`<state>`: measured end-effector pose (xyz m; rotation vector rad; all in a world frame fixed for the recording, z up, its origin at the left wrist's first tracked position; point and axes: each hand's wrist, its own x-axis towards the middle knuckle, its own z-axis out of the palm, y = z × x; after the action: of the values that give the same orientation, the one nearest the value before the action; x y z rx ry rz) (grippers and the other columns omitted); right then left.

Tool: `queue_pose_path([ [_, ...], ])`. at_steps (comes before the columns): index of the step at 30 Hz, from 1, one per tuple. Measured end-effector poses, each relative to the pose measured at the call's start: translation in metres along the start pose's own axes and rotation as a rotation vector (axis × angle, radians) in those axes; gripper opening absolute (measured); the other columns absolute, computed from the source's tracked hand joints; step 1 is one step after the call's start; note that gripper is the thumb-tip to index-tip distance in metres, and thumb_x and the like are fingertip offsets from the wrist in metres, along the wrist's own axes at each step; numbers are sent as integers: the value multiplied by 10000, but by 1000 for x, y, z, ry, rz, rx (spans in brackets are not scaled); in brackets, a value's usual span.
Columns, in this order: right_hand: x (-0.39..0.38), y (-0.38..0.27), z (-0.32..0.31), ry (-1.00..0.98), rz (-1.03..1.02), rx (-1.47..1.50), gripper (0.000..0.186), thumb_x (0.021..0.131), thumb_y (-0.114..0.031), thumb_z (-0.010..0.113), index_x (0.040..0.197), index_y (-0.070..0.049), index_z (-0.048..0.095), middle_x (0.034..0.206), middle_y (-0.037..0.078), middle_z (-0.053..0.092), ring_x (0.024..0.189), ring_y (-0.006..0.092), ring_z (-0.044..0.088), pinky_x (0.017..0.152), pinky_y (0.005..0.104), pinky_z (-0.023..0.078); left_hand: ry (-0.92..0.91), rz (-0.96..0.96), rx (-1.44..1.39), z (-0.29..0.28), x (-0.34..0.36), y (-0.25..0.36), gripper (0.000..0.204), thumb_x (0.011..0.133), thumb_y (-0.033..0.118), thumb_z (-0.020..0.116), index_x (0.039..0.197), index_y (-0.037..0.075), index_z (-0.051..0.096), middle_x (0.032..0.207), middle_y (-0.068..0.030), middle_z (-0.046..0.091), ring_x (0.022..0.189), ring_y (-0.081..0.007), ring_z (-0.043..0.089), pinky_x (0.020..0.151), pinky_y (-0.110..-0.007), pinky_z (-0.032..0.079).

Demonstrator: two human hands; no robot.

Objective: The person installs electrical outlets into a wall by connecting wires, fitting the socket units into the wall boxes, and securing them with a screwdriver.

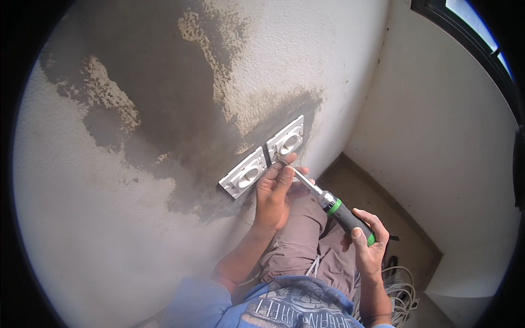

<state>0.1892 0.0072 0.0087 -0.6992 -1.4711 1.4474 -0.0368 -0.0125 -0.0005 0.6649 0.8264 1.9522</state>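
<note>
Plastered wall [284, 49]: carries the upper socket [288, 143]. Loose cables [403, 298]: below right of that socket. Screwdriver [329, 201]: tip at the socket's lower edge; likely rigid, modestly heavy, best held by its thick handle [350, 220], where the right hand [369, 243] is wrapped. Left hand [273, 198]: fingers crowd the socket; pinch on shaft [306, 181], cannot tell. Socket: probably brittle.

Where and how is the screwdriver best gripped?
Probably grip the screwdriver by its thick handle, from the lower right, as the right hand does: that end points away from the sockets, while the slim shaft runs toward the left hand.
</note>
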Motion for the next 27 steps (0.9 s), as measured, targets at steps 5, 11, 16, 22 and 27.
queue_pose_path([
  [5,-2,5,-2,10,-17,22,414,921,-236,711,1196,57,610,922,115,614,653,144,652,527,250,527,-10,8,19,1,0,0,366,1028,221,533,1354,57,513,1062,-115,679,890,-244,729,729,-327,641],
  [11,3,6,-5,-4,-18,-15,406,921,-234,713,1188,56,614,957,113,611,659,131,647,540,242,523,2,11,-5,3,3,0,369,1028,211,531,1363,59,503,1054,-113,679,888,-246,730,728,-323,642],
  [16,3,2,-4,-7,-17,-37,401,920,-230,714,1184,56,616,977,112,606,654,123,645,547,239,521,-10,10,-16,1,2,2,366,1029,201,528,1366,60,499,1047,-111,677,891,-249,729,737,-330,643],
  [22,4,-11,-5,-65,-39,-212,421,850,-147,755,1207,28,617,1003,125,613,785,163,658,600,264,540,1,42,-79,5,4,1,343,1029,180,526,1351,64,519,1026,-88,678,876,-233,728,745,-333,642],
  [27,21,-42,-12,-356,-592,-969,570,737,-57,770,1280,-170,636,1084,194,590,813,298,650,660,347,574,37,39,-122,7,4,-3,325,1024,178,538,1323,52,546,1031,-76,682,861,-202,724,765,-325,634],
])
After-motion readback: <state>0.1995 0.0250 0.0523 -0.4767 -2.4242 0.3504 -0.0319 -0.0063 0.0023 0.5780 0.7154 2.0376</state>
